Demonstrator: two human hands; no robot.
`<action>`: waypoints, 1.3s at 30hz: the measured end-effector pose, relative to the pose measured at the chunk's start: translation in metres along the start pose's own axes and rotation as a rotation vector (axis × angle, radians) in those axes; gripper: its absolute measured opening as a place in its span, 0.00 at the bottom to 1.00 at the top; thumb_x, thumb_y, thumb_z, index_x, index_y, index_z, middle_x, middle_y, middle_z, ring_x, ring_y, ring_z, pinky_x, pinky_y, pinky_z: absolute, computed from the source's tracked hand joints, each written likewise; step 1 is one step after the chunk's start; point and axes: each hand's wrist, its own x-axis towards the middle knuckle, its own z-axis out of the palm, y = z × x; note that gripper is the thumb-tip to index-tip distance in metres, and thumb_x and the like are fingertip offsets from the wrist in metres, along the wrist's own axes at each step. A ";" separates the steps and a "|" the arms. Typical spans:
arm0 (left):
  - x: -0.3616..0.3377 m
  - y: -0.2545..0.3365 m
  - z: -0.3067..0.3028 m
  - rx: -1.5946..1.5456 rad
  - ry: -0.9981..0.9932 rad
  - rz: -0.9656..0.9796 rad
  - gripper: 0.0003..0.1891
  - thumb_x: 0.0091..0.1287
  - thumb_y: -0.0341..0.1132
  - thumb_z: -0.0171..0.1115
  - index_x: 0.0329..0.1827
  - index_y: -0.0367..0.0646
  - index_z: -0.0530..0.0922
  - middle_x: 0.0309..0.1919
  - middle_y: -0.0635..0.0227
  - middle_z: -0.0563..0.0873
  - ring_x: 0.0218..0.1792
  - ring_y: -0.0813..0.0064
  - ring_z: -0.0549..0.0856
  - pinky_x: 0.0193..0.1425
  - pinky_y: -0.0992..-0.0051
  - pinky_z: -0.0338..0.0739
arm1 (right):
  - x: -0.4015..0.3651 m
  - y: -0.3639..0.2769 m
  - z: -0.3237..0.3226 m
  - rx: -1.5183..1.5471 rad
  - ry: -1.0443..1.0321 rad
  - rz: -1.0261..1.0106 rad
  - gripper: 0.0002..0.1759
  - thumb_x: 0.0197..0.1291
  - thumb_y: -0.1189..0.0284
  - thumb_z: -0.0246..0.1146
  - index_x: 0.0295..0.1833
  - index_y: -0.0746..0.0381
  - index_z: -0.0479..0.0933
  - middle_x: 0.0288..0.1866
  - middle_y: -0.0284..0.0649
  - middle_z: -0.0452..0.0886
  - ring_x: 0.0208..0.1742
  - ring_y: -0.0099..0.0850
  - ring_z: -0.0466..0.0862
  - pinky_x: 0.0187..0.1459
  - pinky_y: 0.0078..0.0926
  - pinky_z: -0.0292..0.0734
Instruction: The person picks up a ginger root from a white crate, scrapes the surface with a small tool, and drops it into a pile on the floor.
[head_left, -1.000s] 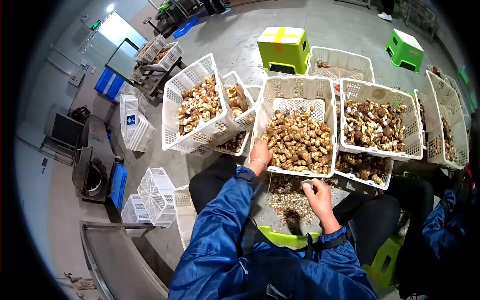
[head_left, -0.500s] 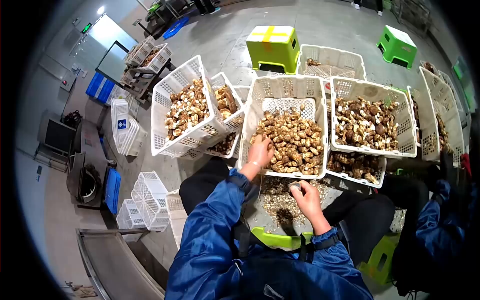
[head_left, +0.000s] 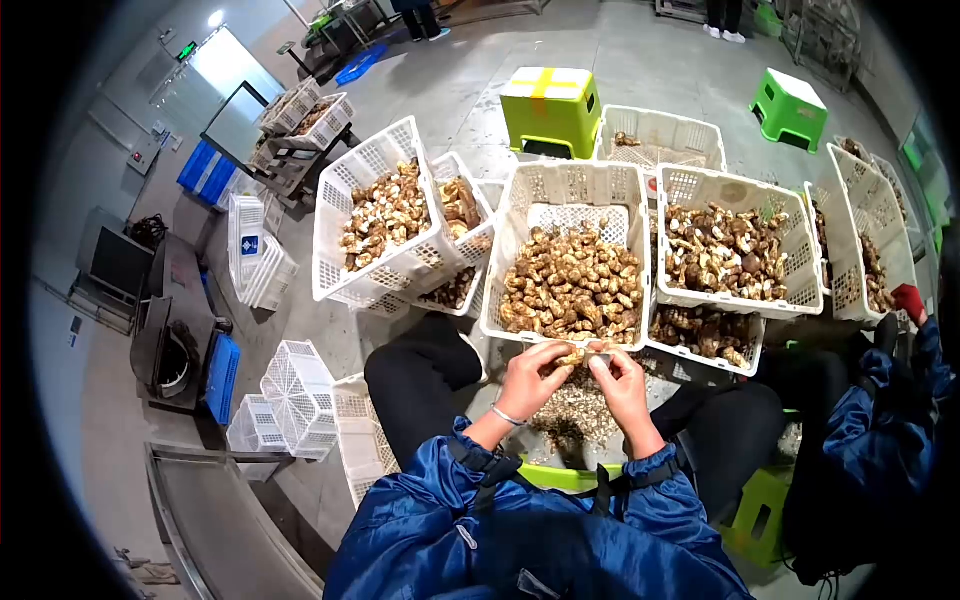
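In the head view my left hand [head_left: 530, 382] pinches a small brown-and-cream mushroom [head_left: 572, 358] at the near rim of the middle white crate [head_left: 498, 325]. My right hand [head_left: 624, 392] is closed close beside it, thumb and fingers pressed together at the mushroom's right. Whatever the right fingers hold is too small to make out. Inside that crate lies a heap of similar mushrooms [head_left: 575, 280], with the perforated floor showing at the far end. Below my hands, pale trimmings [head_left: 585, 405] cover the floor between my knees.
Mushroom-filled white crates stand left [head_left: 330, 250] and right [head_left: 740, 300], some stacked over others. Green stools [head_left: 548, 110] stand beyond. Stacked crates [head_left: 300, 400] and a metal trough [head_left: 215, 520] are at left. At right sits another person in a blue sleeve [head_left: 880, 430], with a red-gloved hand [head_left: 908, 300].
My left hand has come out of the middle crate with a mushroom, moving right and toward me. My right hand has risen slightly to meet it. The other person's red glove now shows more.
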 end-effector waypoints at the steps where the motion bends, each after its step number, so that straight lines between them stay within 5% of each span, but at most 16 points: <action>1: -0.001 0.007 -0.002 0.010 -0.007 0.015 0.17 0.68 0.33 0.70 0.56 0.34 0.83 0.49 0.64 0.89 0.50 0.75 0.85 0.54 0.70 0.80 | -0.001 0.003 -0.001 -0.002 -0.010 -0.010 0.12 0.69 0.70 0.65 0.51 0.67 0.82 0.36 0.26 0.80 0.33 0.13 0.71 0.33 0.16 0.67; 4: -0.009 0.000 -0.001 -0.273 -0.051 -0.303 0.18 0.68 0.33 0.69 0.57 0.33 0.82 0.49 0.65 0.88 0.47 0.78 0.84 0.53 0.73 0.80 | -0.001 -0.002 -0.007 0.073 -0.010 -0.029 0.12 0.71 0.68 0.64 0.49 0.67 0.82 0.35 0.25 0.79 0.33 0.13 0.70 0.34 0.17 0.66; 8: -0.014 0.000 -0.001 -0.382 -0.046 -0.364 0.19 0.69 0.33 0.69 0.59 0.31 0.81 0.49 0.66 0.88 0.45 0.83 0.82 0.50 0.77 0.79 | -0.006 -0.014 -0.010 0.057 -0.011 0.025 0.11 0.70 0.69 0.64 0.46 0.67 0.82 0.32 0.24 0.77 0.33 0.15 0.70 0.36 0.18 0.67; 11: -0.015 0.003 0.002 -0.289 -0.009 -0.307 0.18 0.69 0.33 0.69 0.58 0.32 0.81 0.48 0.64 0.89 0.45 0.82 0.82 0.50 0.76 0.79 | -0.008 -0.015 0.001 -0.163 0.033 -0.286 0.09 0.68 0.71 0.65 0.43 0.66 0.83 0.32 0.26 0.78 0.33 0.17 0.72 0.37 0.20 0.69; 16: -0.015 0.000 0.003 -0.268 -0.011 -0.346 0.18 0.68 0.34 0.69 0.57 0.30 0.82 0.47 0.63 0.89 0.46 0.80 0.84 0.50 0.74 0.80 | -0.004 -0.012 -0.011 0.003 -0.004 0.011 0.11 0.69 0.71 0.63 0.50 0.65 0.84 0.31 0.25 0.77 0.31 0.15 0.70 0.32 0.18 0.64; 18: -0.013 0.003 0.003 -0.142 0.038 -0.178 0.17 0.65 0.32 0.71 0.54 0.32 0.84 0.47 0.59 0.89 0.47 0.72 0.87 0.51 0.71 0.81 | -0.003 -0.012 -0.012 -0.009 -0.033 0.026 0.11 0.69 0.71 0.64 0.50 0.65 0.84 0.32 0.25 0.78 0.31 0.14 0.70 0.31 0.18 0.65; 20: -0.009 0.020 -0.002 -0.015 0.064 -0.032 0.16 0.63 0.31 0.71 0.52 0.33 0.84 0.48 0.56 0.89 0.48 0.67 0.89 0.53 0.71 0.81 | -0.002 -0.008 -0.005 -0.192 -0.013 -0.259 0.12 0.68 0.71 0.64 0.49 0.67 0.84 0.38 0.30 0.84 0.37 0.16 0.77 0.38 0.17 0.72; 22: -0.010 0.019 0.001 -0.024 0.072 -0.058 0.16 0.61 0.31 0.71 0.51 0.35 0.85 0.49 0.53 0.89 0.49 0.60 0.89 0.54 0.68 0.82 | -0.006 -0.020 -0.006 -0.097 -0.027 0.063 0.12 0.68 0.71 0.64 0.50 0.67 0.84 0.38 0.30 0.84 0.38 0.15 0.77 0.39 0.16 0.72; 23: -0.011 0.015 0.002 -0.041 0.068 -0.073 0.16 0.61 0.32 0.71 0.51 0.35 0.85 0.48 0.53 0.89 0.49 0.58 0.89 0.55 0.67 0.82 | -0.001 -0.009 -0.006 -0.048 0.004 -0.057 0.11 0.68 0.71 0.64 0.49 0.67 0.84 0.37 0.29 0.83 0.37 0.15 0.76 0.38 0.16 0.70; 24: -0.010 0.014 0.002 -0.059 0.065 -0.085 0.15 0.62 0.32 0.71 0.50 0.36 0.85 0.48 0.53 0.89 0.49 0.56 0.89 0.55 0.65 0.82 | 0.001 -0.008 -0.010 0.057 -0.012 0.070 0.11 0.68 0.70 0.64 0.49 0.66 0.84 0.37 0.29 0.83 0.37 0.15 0.76 0.38 0.17 0.70; 28: -0.008 0.016 0.000 -0.009 0.094 -0.054 0.17 0.61 0.31 0.72 0.51 0.33 0.85 0.49 0.52 0.89 0.49 0.59 0.89 0.57 0.67 0.81 | -0.002 -0.011 0.000 -0.217 -0.038 -0.224 0.12 0.68 0.71 0.64 0.48 0.68 0.84 0.39 0.31 0.85 0.42 0.20 0.80 0.43 0.21 0.75; 33: -0.013 0.006 0.003 -0.110 0.090 -0.186 0.17 0.61 0.32 0.72 0.51 0.33 0.85 0.49 0.51 0.89 0.50 0.58 0.89 0.56 0.67 0.81 | 0.004 -0.004 -0.010 0.080 -0.051 0.160 0.10 0.66 0.71 0.66 0.42 0.68 0.83 0.51 0.43 0.85 0.48 0.30 0.84 0.51 0.25 0.76; 36: -0.010 0.012 0.001 -0.128 0.109 -0.177 0.17 0.61 0.32 0.72 0.51 0.33 0.85 0.49 0.51 0.89 0.49 0.59 0.89 0.56 0.68 0.81 | 0.002 -0.006 -0.005 -0.173 -0.050 -0.183 0.10 0.66 0.71 0.66 0.45 0.68 0.84 0.45 0.37 0.87 0.45 0.25 0.82 0.49 0.23 0.76; 39: -0.014 0.004 0.006 -0.214 0.089 -0.276 0.18 0.64 0.33 0.71 0.53 0.32 0.84 0.46 0.58 0.90 0.47 0.70 0.89 0.51 0.72 0.82 | -0.004 -0.009 -0.002 -0.137 -0.003 -0.067 0.10 0.67 0.71 0.66 0.46 0.67 0.84 0.41 0.32 0.84 0.41 0.19 0.78 0.45 0.21 0.74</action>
